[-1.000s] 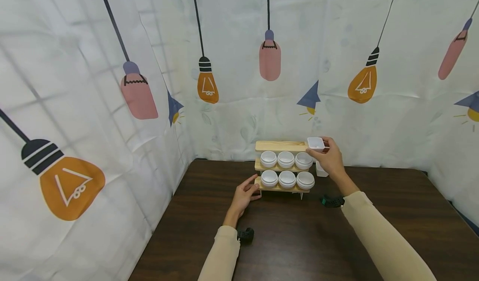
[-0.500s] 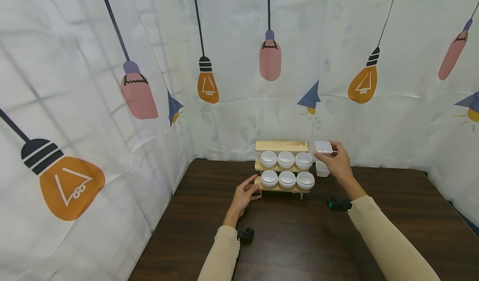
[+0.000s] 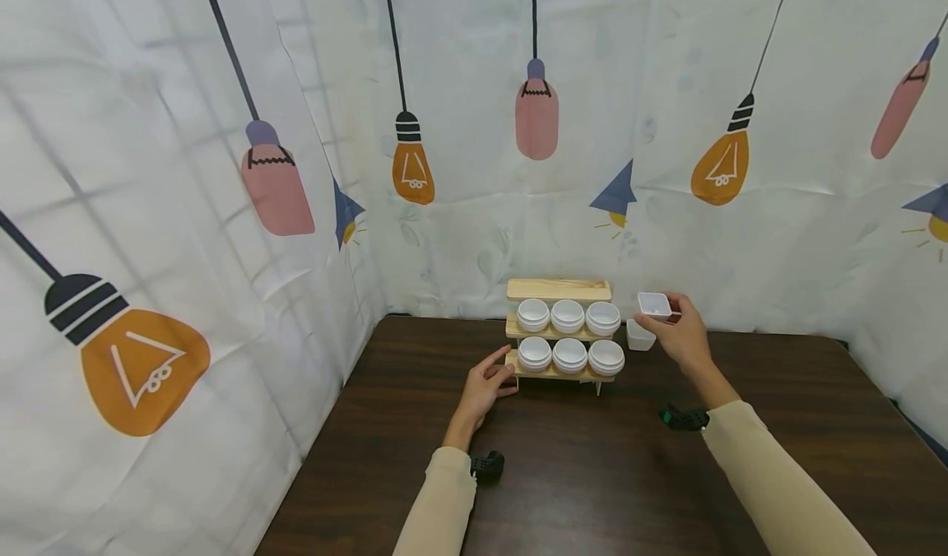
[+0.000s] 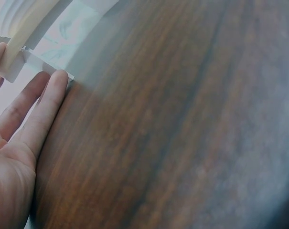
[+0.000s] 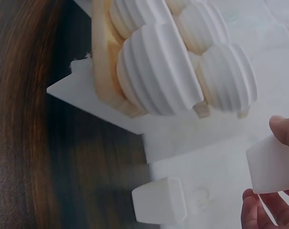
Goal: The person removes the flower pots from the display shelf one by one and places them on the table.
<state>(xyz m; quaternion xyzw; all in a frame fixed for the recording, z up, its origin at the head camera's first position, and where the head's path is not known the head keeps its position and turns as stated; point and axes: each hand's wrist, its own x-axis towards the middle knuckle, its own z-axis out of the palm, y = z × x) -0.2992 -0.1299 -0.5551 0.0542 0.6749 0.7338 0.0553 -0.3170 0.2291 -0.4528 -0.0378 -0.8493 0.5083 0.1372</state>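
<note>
My right hand pinches a small square white cup, held up with its opening upward to the right of a tiered wooden rack. In the right wrist view, the thumb lies on one side of this cup and fingers are on the other. A second square white cup stands on the table below it, beside the rack. My left hand touches the left end of the rack's lowest shelf. The left wrist view has its fingers extended against the rack's clear leg, a fingertip at the wooden edge.
Several round white bowls stand in two rows on the rack's lower and middle shelves; the top shelf is bare wood. The dark wooden table ends at a patterned white curtain behind and to the sides.
My right hand has carried the square cup right and downward, from beside the top shelf's right end to over the second square cup. The left hand stays at the rack.
</note>
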